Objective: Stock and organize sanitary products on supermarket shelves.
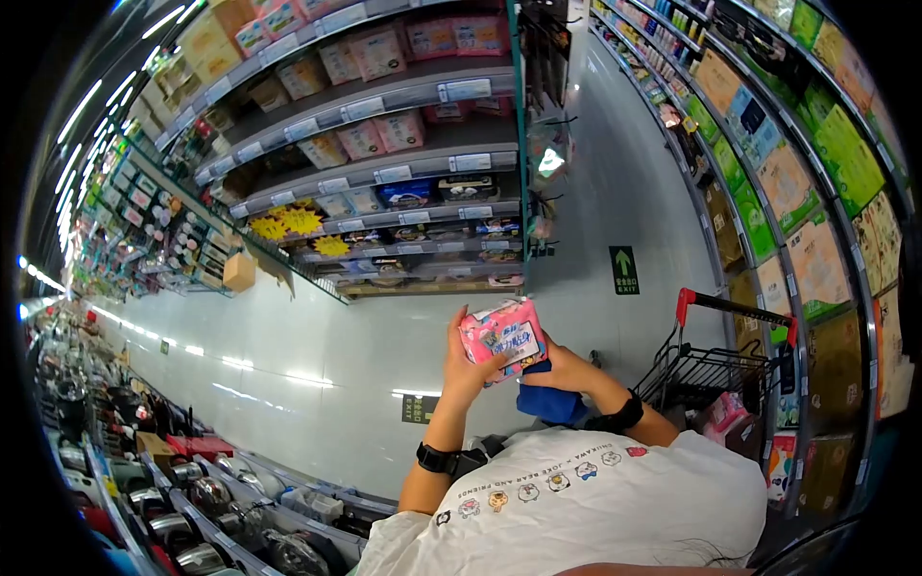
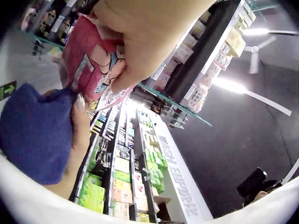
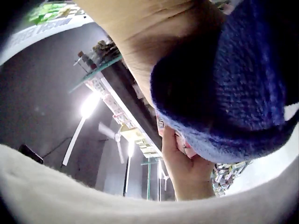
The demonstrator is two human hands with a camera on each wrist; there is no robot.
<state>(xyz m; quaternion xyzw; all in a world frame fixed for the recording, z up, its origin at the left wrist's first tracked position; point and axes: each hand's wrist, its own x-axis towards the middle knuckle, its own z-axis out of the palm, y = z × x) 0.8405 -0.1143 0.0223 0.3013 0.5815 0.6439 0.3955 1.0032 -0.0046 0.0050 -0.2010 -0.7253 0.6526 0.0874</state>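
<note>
Progress seems about midway: the pink packet (image 1: pixel 501 336) is off the shelves (image 1: pixel 384 175) and held up in mid-aisle, the left hand (image 1: pixel 468 370) gripping its left side, the right hand (image 1: pixel 569 370) clutching a blue cloth (image 1: pixel 549 401) and touching its near edge, not yet in the cart (image 1: pixel 735 307) at right.

One shopping cart (image 1: pixel 715 370) there; left of it, one pink pack (image 1: pixel 502 336) and one blue cloth (image 1: pixel 549 401), plus two floor signs (image 1: pixel 624 270)
</note>
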